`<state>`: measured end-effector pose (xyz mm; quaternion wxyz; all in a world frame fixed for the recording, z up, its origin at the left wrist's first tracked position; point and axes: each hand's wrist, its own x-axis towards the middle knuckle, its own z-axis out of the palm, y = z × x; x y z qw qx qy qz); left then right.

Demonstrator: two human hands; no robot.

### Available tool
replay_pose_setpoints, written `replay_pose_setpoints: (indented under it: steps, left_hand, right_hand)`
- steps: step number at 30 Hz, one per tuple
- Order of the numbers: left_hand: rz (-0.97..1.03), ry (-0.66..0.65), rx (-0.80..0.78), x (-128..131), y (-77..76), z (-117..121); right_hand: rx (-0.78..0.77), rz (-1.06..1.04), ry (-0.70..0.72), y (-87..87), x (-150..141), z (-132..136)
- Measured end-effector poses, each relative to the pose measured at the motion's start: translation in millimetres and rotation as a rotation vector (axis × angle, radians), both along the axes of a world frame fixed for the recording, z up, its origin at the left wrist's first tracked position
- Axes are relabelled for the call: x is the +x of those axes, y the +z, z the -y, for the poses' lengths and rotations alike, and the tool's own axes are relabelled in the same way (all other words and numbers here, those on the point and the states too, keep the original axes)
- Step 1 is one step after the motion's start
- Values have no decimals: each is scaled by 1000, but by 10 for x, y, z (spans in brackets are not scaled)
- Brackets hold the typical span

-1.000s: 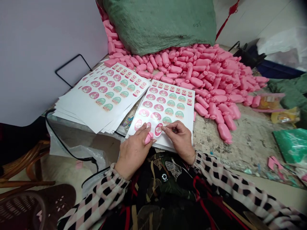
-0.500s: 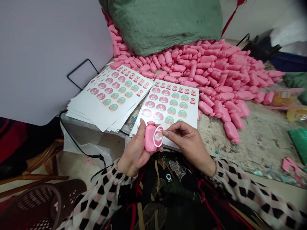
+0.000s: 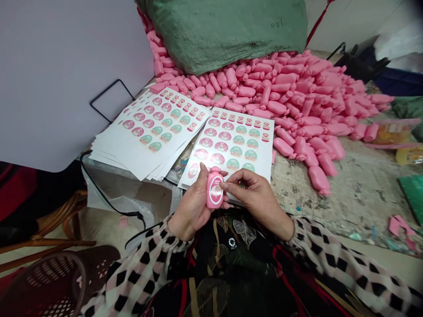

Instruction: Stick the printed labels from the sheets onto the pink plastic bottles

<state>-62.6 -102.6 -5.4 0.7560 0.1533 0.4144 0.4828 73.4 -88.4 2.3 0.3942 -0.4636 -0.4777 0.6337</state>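
Observation:
My left hand (image 3: 191, 210) is wrapped round a small pink plastic bottle (image 3: 213, 174), held upright above my lap. An oval pink-and-white sticker (image 3: 216, 193) lies over the bottle's front face; whether all of it is stuck down I cannot tell. The thumb and forefinger of my right hand (image 3: 256, 193) are pinched at the sticker's upper right edge. Just beyond the hands is a sheet of stickers (image 3: 244, 174), with pink and green labels and small ones along its far edge.
A stack of similar sticker sheets (image 3: 109, 152) lies to the left. Behind, a large heap of pink bottles (image 3: 310, 92) spreads under a green sack (image 3: 228, 35). A grey panel (image 3: 66, 79) stands at left, above a perforated basket (image 3: 42, 281) on the floor.
The bottle has moved slightly right and its front now faces me more. The sticker, earlier angled off the bottle's right side, now lies across its front.

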Motion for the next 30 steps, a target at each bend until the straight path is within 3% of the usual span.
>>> replay_pose_setpoints:
  steps: [7,9,12,15,19,22,25,27,30]
  left_hand:
    - [7,-35,28,-3,21,15]
    - [-3,-101,51,-37,26,35]
    - [-35,-206,45,-108,45,72]
    - [-2,-233,37,-159,70,97]
    - [-10,-281,43,-130,80,103]
    - [-51,-403,41,-73,63,125]
    - [-88,-537,94,-105,90,187]
    - [-117,-533,123,-224,151,244]
    - [-256,-349,119,-545,247,332]
  right_hand:
    - [-34,-41,11,-36,-18,21]
    - [54,61,23,-60,17,14]
    - [308,315,85,-79,117,-43]
    - [457,486,110,-78,218,-125]
    - [307,420,18,-69,192,-129]
    - [188,300,52,-55,69,-64]
    - [175,266,47,-54,54,-82]
    - [233,349,19,-59,202,-159]
    - [422,625,-61,-58,673,-292]
